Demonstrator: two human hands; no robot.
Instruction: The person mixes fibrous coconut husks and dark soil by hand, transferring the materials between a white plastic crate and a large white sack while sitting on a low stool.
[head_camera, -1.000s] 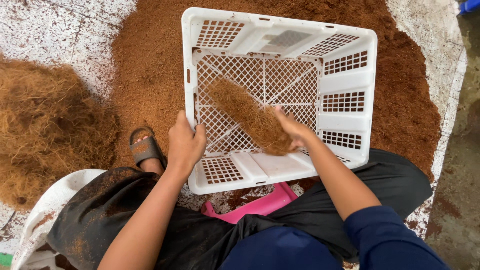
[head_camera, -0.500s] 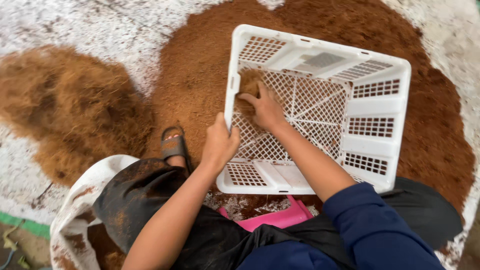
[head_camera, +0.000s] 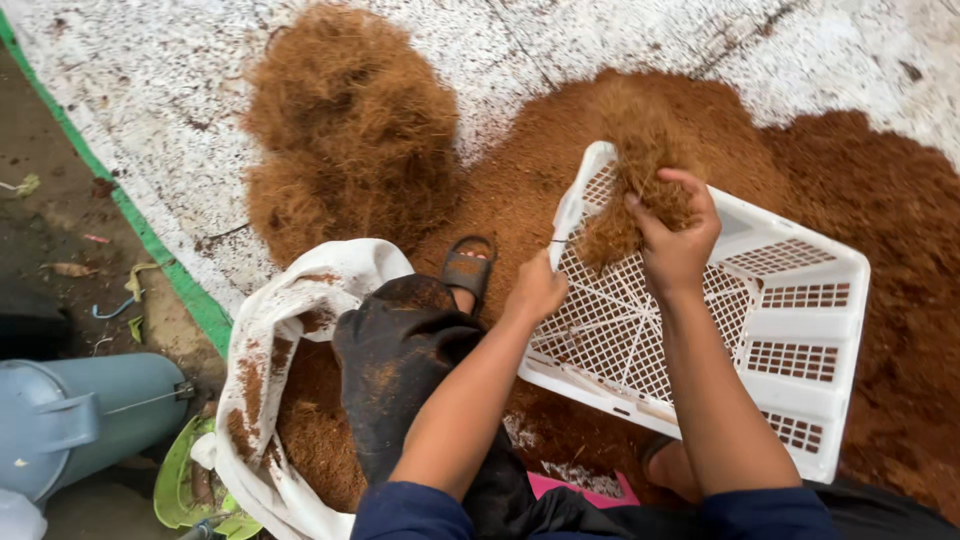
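1. The right hand (head_camera: 675, 235) is closed around a clump of brown fibre (head_camera: 640, 190), lifted at the far left corner of the white crate (head_camera: 790, 300).
2. The left hand (head_camera: 535, 290) grips the crate's left rim, tilting it.
3. The crate rests on brown powder (head_camera: 880, 200).
4. A fibre pile (head_camera: 350, 130) lies far left; an open white sack (head_camera: 270, 380) sits near left.
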